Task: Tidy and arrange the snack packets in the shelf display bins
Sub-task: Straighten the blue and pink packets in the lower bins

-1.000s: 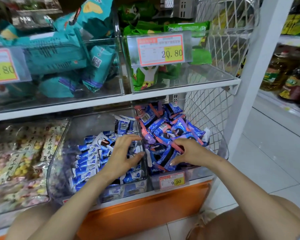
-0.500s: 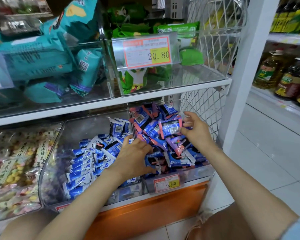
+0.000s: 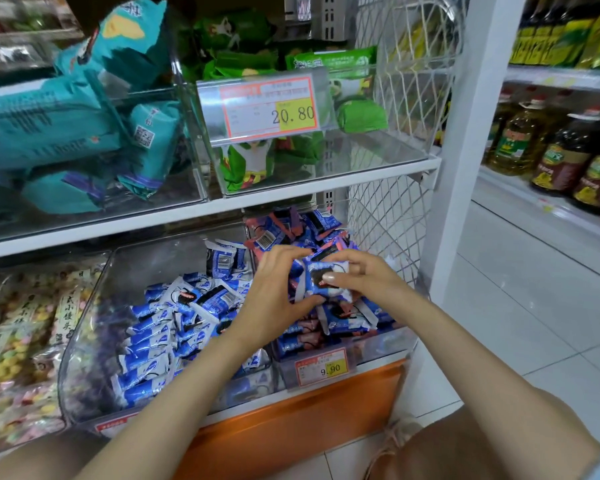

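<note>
Together left hand [image 3: 277, 294], right hand [image 3: 366, 282] grip blue packet [image 3: 314, 270].

One wide-angle view from the person's head, close on the shelf display [image 3: 153, 225].
The camera looks forward and down from close in; the left hand [image 3: 274, 296] and right hand [image 3: 371, 280], with a blue packet [image 3: 321, 271] between them, sit near mid-frame over the lower right bin [image 3: 381, 344]. Both forearms [image 3: 187, 382] run up from the bottom edge, a knee [image 3: 482, 441] in the corner. The 20.80 price tag [image 3: 271, 107] is high in frame; at right the wide lens takes in the white upright [image 3: 465, 168], floor tiles [image 3: 534, 306] and oil bottles [image 3: 561, 157].
</note>
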`<action>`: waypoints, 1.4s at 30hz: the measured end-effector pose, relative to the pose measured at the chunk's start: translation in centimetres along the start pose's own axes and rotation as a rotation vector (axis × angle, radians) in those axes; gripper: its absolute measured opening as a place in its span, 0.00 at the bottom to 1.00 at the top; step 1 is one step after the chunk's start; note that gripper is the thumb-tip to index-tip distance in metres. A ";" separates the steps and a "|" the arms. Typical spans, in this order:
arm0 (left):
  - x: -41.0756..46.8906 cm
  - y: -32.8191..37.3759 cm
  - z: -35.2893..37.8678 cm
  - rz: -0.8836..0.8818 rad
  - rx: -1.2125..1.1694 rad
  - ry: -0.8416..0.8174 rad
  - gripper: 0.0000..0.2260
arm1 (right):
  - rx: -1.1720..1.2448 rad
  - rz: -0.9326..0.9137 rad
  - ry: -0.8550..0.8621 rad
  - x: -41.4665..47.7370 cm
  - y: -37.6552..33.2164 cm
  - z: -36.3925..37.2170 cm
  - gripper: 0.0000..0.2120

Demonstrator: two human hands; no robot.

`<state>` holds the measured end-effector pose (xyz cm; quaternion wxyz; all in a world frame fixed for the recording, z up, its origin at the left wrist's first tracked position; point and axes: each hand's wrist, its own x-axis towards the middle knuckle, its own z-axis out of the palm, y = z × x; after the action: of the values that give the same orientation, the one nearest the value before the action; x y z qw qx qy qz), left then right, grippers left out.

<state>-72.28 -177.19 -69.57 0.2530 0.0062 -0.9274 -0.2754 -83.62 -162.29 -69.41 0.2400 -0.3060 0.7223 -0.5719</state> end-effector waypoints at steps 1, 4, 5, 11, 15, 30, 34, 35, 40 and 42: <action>0.1 0.0 0.4 -0.056 -0.028 -0.003 0.25 | 0.042 -0.009 0.072 0.0 0.0 -0.3 0.09; 0.0 0.1 1.7 -0.260 -0.103 -0.127 0.20 | 0.062 -0.058 0.253 0.0 0.0 -1.5 0.11; 0.0 0.0 2.2 -0.281 -0.069 -0.198 0.19 | 0.047 -0.074 0.293 -0.2 0.0 -1.9 0.11; 0.7 -0.5 3.5 -0.123 0.326 -0.546 0.28 | -0.037 -0.099 0.330 -0.9 0.5 -2.7 0.13; 1.3 -0.8 5.0 -0.198 0.366 -0.582 0.32 | -0.086 -0.108 0.308 -1.3 0.8 -2.8 0.13; -0.4 1.1 1.6 -0.180 -0.135 -0.140 0.27 | 0.196 -0.018 0.155 -2.7 0.2 -3.3 0.12; -0.3 1.2 0.5 -0.198 -0.373 -0.151 0.33 | 0.139 -0.036 0.095 -2.3 -0.2 -2.0 0.14; -0.3 1.1 0.2 -0.213 -0.411 -0.153 0.33 | 0.121 -0.043 0.106 -2.2 -0.4 -1.6 0.15; -0.3 1.4 -0.8 -0.245 -0.539 -0.052 0.33 | 0.147 -0.090 0.111 -1.1 -1.1 -0.2 0.15; -0.3 1.4 -1.2 -0.205 -0.478 -0.006 0.27 | 0.153 -0.111 0.068 -0.9 -1.1 0.5 0.16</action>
<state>-71.29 -176.59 -68.18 0.2154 0.0395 -0.8312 -0.5111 -82.45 -162.19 -68.50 0.2059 -0.3067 0.6662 -0.6479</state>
